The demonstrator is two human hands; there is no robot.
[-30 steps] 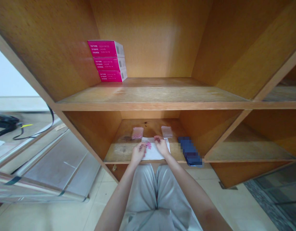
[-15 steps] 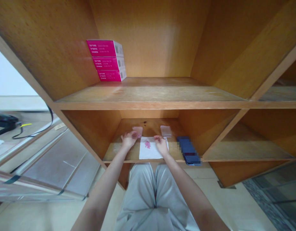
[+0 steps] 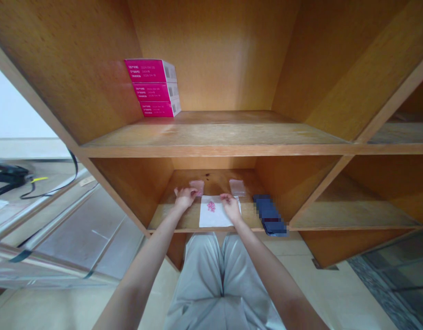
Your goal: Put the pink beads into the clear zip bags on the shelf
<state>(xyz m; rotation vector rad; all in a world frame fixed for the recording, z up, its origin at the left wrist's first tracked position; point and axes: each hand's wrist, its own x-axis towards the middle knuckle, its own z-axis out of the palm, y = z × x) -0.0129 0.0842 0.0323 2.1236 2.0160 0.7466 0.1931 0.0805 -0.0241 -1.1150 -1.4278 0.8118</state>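
A white sheet of paper [image 3: 216, 218] lies on the lower shelf [image 3: 170, 222] with a small heap of pink beads [image 3: 211, 206] on it. My left hand [image 3: 184, 198] rests on the shelf left of the paper, its fingers spread and touching a small clear bag with pink contents [image 3: 197, 187]. My right hand [image 3: 231, 206] sits on the paper's right part, fingers curled as in a pinch; what they hold is too small to make out. A second small clear bag [image 3: 237, 187] lies just beyond my right hand.
A dark blue flat thing [image 3: 270, 219], blurred out, lies on the lower shelf to the right. Three stacked pink boxes [image 3: 152, 87] stand at the back left of the upper shelf [image 3: 218, 137]. Black cables [image 3: 12, 176] lie on a surface at far left.
My left hand left the beads on the paper and moved left and back to the pink bag, where it now lies with fingers spread. My right hand stayed on the paper.
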